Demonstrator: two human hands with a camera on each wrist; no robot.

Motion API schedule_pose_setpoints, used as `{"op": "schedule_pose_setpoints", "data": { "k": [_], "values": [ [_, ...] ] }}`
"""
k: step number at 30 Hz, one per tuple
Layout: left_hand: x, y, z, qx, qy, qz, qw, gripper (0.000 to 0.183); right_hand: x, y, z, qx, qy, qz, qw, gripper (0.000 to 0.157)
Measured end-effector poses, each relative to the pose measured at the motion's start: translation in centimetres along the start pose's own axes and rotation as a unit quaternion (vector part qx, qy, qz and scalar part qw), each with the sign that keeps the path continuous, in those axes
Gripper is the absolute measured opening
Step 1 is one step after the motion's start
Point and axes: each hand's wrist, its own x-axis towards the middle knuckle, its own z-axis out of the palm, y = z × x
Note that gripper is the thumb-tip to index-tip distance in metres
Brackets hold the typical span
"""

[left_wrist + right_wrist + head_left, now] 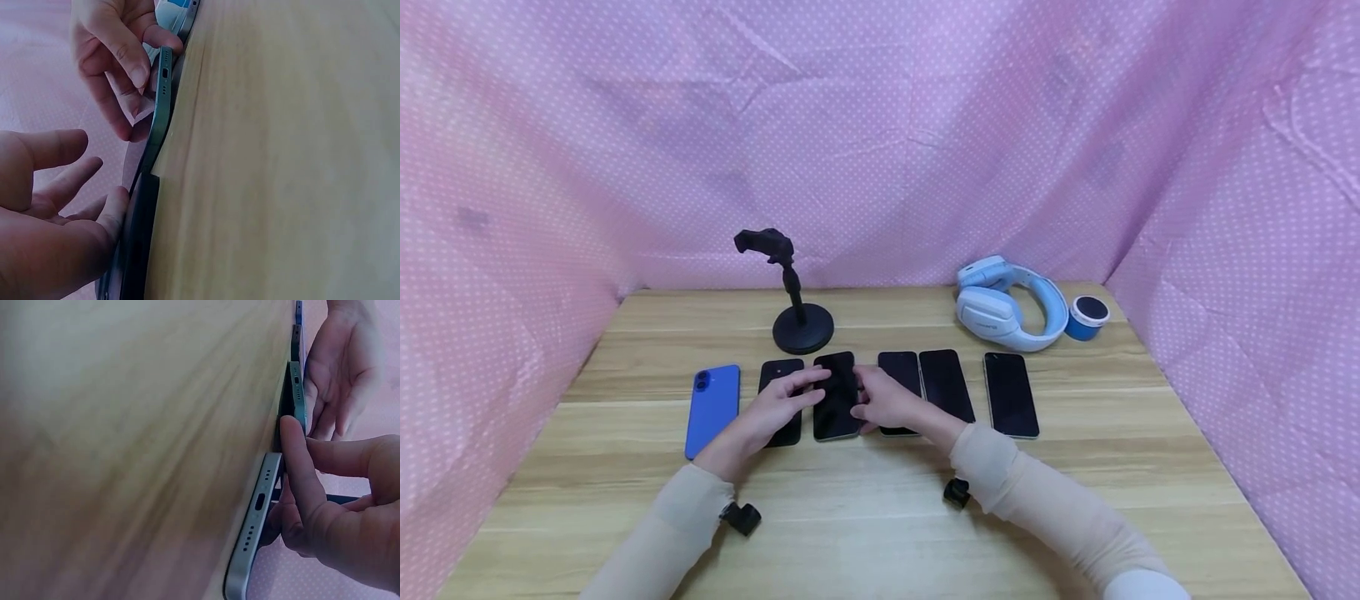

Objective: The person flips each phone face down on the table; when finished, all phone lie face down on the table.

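A dark-screened smartphone [837, 419] with a green edge [161, 106] lies in the middle of a row of phones, its right side tilted up off the table in the left wrist view. My right hand [891, 402] pinches that raised side between thumb and fingers. Over the phone's left side, the fingers of my left hand [769, 415] extend loosely, the fingertips near or touching the screen. Beneath the left hand is a black phone [786, 433], partly covered. Under the right wrist sits another dark phone [898, 362]; its silver bottom edge [253, 519] shows in the right wrist view.
A blue phone [713, 408] lies camera side up at the left. More dark phones [946, 383] lie right, including the end one [1011, 396]. Behind stand a black phone stand [802, 329], light-blue headphones [992, 312] and a small blue-and-white cylinder [1084, 321]. Pink dotted cloth [880, 150] surrounds the table.
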Motion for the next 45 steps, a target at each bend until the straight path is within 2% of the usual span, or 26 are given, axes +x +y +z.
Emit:
{"op": "schedule_pose_setpoints", "data": {
  "k": [4,9,16,32,40,45],
  "values": [
    [0.2,0.0,0.0,0.008,-0.002,0.002,1.0000,0.044,0.1,-0.1,0.2,-0.030,0.015,0.009,0.999,0.046],
    [0.1,0.2,0.0,0.018,-0.001,-0.001,0.9998,0.043,0.0,-0.1,0.6,-0.056,0.024,0.009,0.998,0.029],
    [-0.2,0.2,0.1,0.009,0.000,-0.012,0.9999,0.043,-0.3,-0.4,1.3,-0.096,0.029,0.042,0.994,0.071],
    [-0.1,0.0,0.2,0.001,0.000,-0.009,1.0000,0.038,-0.3,-0.2,1.3,-0.105,0.036,0.033,0.993,0.075],
    [0.0,-0.2,0.1,0.007,-0.002,-0.012,0.9999,0.039,-0.3,-0.2,1.5,-0.063,0.028,0.058,0.996,0.076],
    [0.1,-0.1,-0.1,0.032,-0.002,0.005,0.9995,0.036,-0.2,-0.3,1.5,-0.059,0.028,0.059,0.996,0.077]
  ]
}}
